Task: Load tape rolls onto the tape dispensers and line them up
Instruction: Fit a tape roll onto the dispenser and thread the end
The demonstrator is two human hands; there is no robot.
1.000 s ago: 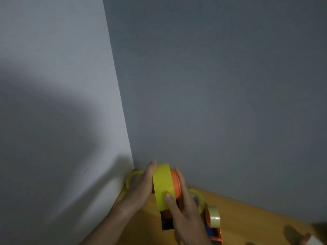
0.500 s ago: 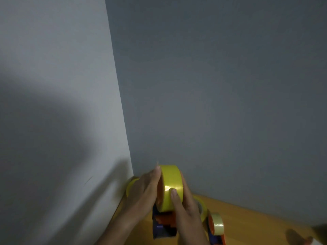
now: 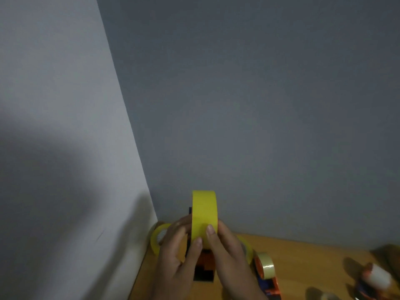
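Note:
A wide yellow tape roll (image 3: 204, 211) stands edge-on on an orange and blue tape dispenser (image 3: 204, 268), lifted above the table corner. My left hand (image 3: 175, 254) grips the roll and dispenser from the left, thumb on the tape face. My right hand (image 3: 229, 256) holds them from the right, thumb pressed on the roll. A second dispenser (image 3: 267, 276) with a pale tape roll lies on the wooden table (image 3: 307, 263) to the right. Two more yellow rolls sit behind my hands: one in the corner at left (image 3: 157, 239), another partly hidden at right (image 3: 247, 247).
Grey walls meet in a corner right behind the hands. Another dispenser with a white roll (image 3: 375, 280) lies at the far right, blurred. A dark object (image 3: 387, 256) sits at the right edge of the table.
The yellow roll has turned from angled to edge-on toward me and risen a little. Both thumbs now press on its face, and the dispenser sits directly below it.

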